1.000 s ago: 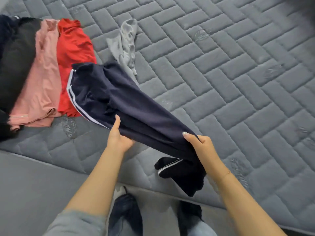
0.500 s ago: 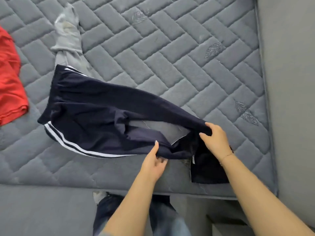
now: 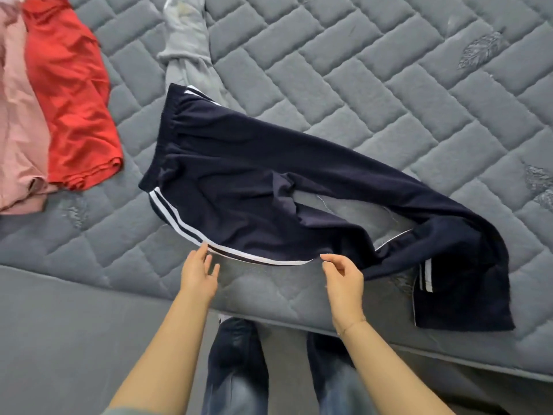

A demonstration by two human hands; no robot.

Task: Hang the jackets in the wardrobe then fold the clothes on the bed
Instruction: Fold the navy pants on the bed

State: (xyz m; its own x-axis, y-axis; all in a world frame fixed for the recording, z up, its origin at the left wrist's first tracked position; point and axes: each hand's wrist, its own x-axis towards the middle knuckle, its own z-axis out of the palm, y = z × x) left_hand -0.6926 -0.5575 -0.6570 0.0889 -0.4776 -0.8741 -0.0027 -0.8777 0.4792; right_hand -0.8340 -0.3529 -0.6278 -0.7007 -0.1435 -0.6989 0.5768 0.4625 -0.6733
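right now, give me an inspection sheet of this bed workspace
surface: grey quilted mattress, bare in parts
job's things: navy track pants with white side stripes spread flat, leg ends hanging over the near edge
clutter: red garment and pink garment at left; light grey garment partly under the pants
grips: left hand open, fingertips at the striped hem; right hand pinching that hem
cables: nothing seen
surroundings: person's jeans-clad legs by the bed
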